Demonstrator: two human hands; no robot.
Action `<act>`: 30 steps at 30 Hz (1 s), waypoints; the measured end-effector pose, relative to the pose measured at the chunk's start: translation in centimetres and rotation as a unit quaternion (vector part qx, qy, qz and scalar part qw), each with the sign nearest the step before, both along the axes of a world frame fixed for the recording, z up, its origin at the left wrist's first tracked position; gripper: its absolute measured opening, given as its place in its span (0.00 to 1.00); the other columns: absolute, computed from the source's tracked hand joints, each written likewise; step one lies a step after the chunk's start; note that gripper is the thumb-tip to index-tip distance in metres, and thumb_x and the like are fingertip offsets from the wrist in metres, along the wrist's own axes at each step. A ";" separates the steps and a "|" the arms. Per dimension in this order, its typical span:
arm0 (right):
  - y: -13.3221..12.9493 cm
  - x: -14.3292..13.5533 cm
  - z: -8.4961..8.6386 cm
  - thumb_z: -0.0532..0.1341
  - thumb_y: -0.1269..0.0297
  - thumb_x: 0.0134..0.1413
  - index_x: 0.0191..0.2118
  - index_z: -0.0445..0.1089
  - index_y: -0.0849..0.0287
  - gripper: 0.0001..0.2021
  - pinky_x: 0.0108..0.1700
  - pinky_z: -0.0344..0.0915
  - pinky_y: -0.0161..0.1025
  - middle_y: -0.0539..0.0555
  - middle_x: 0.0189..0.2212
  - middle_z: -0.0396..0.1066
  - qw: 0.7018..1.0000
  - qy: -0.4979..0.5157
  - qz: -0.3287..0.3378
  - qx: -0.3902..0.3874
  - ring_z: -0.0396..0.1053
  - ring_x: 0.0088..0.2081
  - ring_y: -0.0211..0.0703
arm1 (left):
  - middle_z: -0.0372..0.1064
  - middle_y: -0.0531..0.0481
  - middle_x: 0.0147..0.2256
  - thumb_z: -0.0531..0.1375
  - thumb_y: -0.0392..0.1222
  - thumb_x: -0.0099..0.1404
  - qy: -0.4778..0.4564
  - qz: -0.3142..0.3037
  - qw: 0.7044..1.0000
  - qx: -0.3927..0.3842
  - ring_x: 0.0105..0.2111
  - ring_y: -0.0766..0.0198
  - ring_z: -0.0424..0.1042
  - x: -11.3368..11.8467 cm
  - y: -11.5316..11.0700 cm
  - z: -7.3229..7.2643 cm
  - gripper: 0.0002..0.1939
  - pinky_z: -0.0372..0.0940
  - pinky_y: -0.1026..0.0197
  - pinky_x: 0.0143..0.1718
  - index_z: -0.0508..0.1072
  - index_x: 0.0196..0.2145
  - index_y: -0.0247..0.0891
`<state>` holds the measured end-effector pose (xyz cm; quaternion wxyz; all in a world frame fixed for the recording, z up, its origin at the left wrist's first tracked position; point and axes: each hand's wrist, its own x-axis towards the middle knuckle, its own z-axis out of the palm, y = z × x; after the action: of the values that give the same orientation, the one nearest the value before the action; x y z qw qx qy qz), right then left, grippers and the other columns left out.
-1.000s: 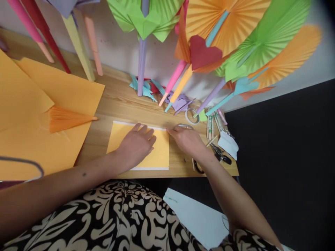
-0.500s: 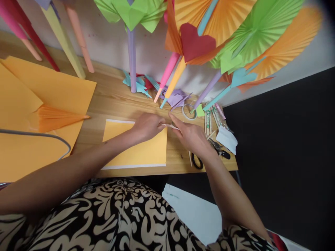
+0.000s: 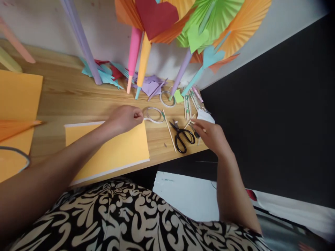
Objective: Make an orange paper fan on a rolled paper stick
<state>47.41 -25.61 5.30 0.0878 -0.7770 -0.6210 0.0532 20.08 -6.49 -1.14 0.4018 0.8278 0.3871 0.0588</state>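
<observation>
My left hand (image 3: 125,118) is closed in a pinch above the top right part of an orange paper sheet (image 3: 115,150). A short white end of double-sided tape runs from its fingertips to a tape roll (image 3: 155,115) on the wooden table. To the right, my right hand (image 3: 211,134) has its fingers drawn together over a small pile of items at the table's edge. What those fingers hold is too small to make out. Black-handled scissors (image 3: 184,137) and a thin wooden stick (image 3: 169,130) lie between the hands. White strips edge the sheet's top and bottom.
A second tape roll (image 3: 168,99), purple paper scraps (image 3: 149,85) and wrapped sticks (image 3: 187,106) lie along the back. Paper fans on tubes, one with a red heart (image 3: 157,17), lean on the wall. More orange paper (image 3: 21,94) is at left.
My hands have parted; the right one has moved right to the pile of small items. The tape roll now lies by my left hand. The view has swung right.
</observation>
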 end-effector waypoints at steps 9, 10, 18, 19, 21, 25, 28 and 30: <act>-4.0 -2.8 -6.0 0.58 0.61 0.62 0.62 0.66 0.63 0.25 0.48 0.71 0.53 0.67 0.48 0.74 0.996 -0.085 -0.005 -0.031 0.73 0.49 0.62 | 0.62 0.56 0.20 0.56 0.43 0.57 -0.047 0.010 0.997 -0.064 0.20 0.68 0.58 -0.5 0.1 0.1 0.09 0.50 0.64 0.24 0.73 0.27 0.37; -4.0 -2.8 -6.2 0.58 0.61 0.61 0.62 0.66 0.63 0.25 0.49 0.70 0.53 0.66 0.48 0.74 0.997 -0.080 -0.010 -0.017 0.73 0.49 0.61 | 0.61 0.56 0.20 0.56 0.43 0.57 -0.057 0.011 0.995 -0.077 0.20 0.68 0.57 -0.6 0.2 0.1 0.09 0.50 0.64 0.24 0.73 0.27 0.37; -3.9 -3.2 -3.1 0.63 0.52 0.55 0.60 0.66 0.54 0.28 0.35 0.69 0.41 0.54 0.38 0.69 0.948 0.250 -0.159 0.115 0.68 0.34 0.44 | 0.65 0.55 0.21 0.59 0.44 0.55 -0.093 0.019 0.986 -0.134 0.20 0.68 0.59 -0.9 0.9 -0.3 0.10 0.50 0.65 0.21 0.77 0.29 0.37; -3.8 -4.2 -2.8 0.63 0.49 0.55 0.59 0.66 0.53 0.27 0.32 0.67 0.39 0.53 0.36 0.67 0.919 0.345 -0.153 0.115 0.66 0.31 0.41 | 0.64 0.55 0.21 0.59 0.44 0.55 -0.091 0.023 0.985 -0.142 0.20 0.68 0.58 -0.9 0.9 -0.3 0.10 0.49 0.65 0.21 0.77 0.29 0.37; -3.5 -6.9 -2.4 0.63 0.45 0.54 0.56 0.68 0.52 0.27 0.26 0.63 0.36 0.51 0.35 0.65 0.858 0.492 -0.127 0.077 0.62 0.28 0.38 | 0.63 0.55 0.21 0.59 0.44 0.55 -0.089 0.030 0.983 -0.160 0.19 0.69 0.57 -1.0 1.0 0.0 0.10 0.49 0.65 0.21 0.77 0.29 0.37; -2.0 -11.9 -2.7 0.65 0.45 0.55 0.51 0.70 0.55 0.24 0.21 0.57 0.33 0.49 0.30 0.62 0.798 0.589 -0.123 -0.030 0.57 0.23 0.33 | 0.66 0.54 0.22 0.60 0.44 0.56 -0.102 0.035 0.974 -0.201 0.21 0.68 0.59 -1.2 1.1 0.6 0.10 0.51 0.64 0.23 0.78 0.29 0.36; -0.5 -13.7 -3.1 0.64 0.44 0.56 0.45 0.72 0.58 0.22 0.20 0.57 0.31 0.47 0.26 0.62 0.793 0.592 -0.132 -0.057 0.58 0.22 0.32 | 0.68 0.53 0.23 0.61 0.45 0.56 -0.126 0.035 0.966 -0.222 0.23 0.67 0.61 -1.4 1.4 0.7 0.10 0.53 0.64 0.26 0.78 0.29 0.36; 0.5 -14.2 -3.2 0.64 0.42 0.55 0.37 0.71 0.59 0.21 0.19 0.57 0.31 0.47 0.25 0.62 0.791 0.594 -0.133 -0.065 0.59 0.21 0.32 | 0.67 0.54 0.23 0.61 0.46 0.56 -0.138 0.033 0.963 -0.230 0.24 0.67 0.61 -1.4 1.5 0.6 0.11 0.52 0.64 0.26 0.78 0.28 0.36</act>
<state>33.20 -25.15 2.09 0.3944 -0.6715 -0.3319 0.5324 18.67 -4.96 -0.58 0.6285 0.6837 0.3585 0.0951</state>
